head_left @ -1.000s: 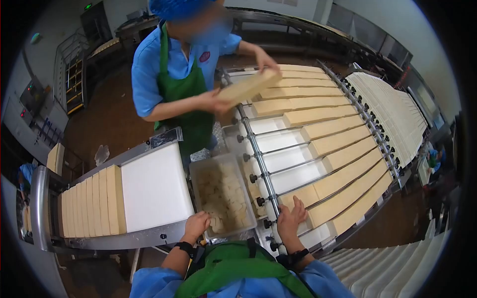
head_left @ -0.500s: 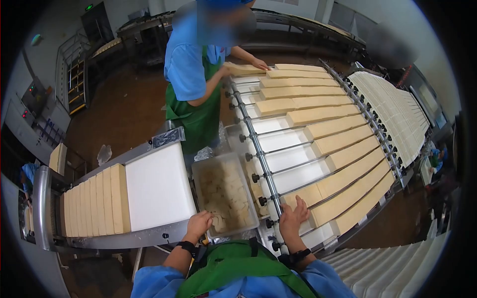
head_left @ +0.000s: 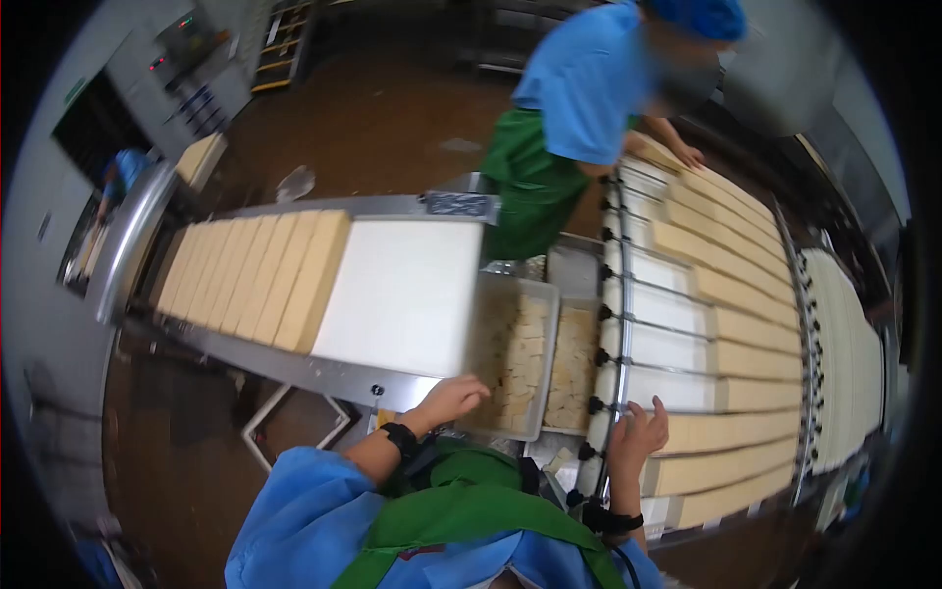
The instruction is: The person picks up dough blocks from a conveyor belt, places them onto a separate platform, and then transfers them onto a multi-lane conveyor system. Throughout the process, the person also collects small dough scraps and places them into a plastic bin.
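My left hand [head_left: 453, 401] hovers at the near left corner of a bin [head_left: 543, 365] of pale scraps, its fingers loosely extended and nothing visible in them. Over the bar at the near left edge of the right-hand conveyor [head_left: 670, 383] is my right hand [head_left: 638, 432], fingers apart and raised. Beside its fingertips lies the end of a pale yellow slab [head_left: 721, 432], one of several long slabs in lanes between thin rods. Whether the fingertips touch that slab is unclear.
A co-worker [head_left: 579, 98] in blue and green leans over the conveyor's far end. On the left, a belt [head_left: 397, 285] carries several upright slabs [head_left: 319, 280]. Another scrap bin [head_left: 572, 368] adjoins the first. Black knobs line the metal bar [head_left: 625, 294].
The view has turned left, shifting the scene rightward. My left hand has moved off the scraps to the bin's near corner. My right hand has lifted from the slab's end toward the bar.
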A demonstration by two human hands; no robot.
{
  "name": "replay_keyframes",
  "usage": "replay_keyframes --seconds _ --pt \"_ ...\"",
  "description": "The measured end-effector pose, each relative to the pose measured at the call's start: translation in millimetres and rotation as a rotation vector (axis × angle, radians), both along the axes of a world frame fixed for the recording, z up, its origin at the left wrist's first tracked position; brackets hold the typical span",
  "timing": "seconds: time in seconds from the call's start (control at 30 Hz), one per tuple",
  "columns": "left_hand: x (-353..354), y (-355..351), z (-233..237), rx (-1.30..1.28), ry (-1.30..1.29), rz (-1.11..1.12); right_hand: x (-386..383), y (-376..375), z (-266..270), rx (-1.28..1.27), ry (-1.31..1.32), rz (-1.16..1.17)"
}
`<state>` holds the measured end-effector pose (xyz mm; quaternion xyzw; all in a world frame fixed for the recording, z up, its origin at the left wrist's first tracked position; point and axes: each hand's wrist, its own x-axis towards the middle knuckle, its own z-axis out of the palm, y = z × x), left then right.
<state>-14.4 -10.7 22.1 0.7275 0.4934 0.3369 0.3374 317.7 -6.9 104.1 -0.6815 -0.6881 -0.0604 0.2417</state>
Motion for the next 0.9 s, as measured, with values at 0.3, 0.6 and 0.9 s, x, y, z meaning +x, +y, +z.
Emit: replay_keyframes --seconds 0.3,0.6,0.9 --pt "-101 -28 -3 0.148 0.012 0.817 -85 51 -3 -0.109 0.048 0.427" --pt "-229 -62 -25 -0.233 0.45 1.411 -228 106 -63 -0.329 -0.03 0.629" --pt "-249 -49 -11 -0.272 0.466 1.188 -419 141 -115 -0.289 -0.069 0.679"
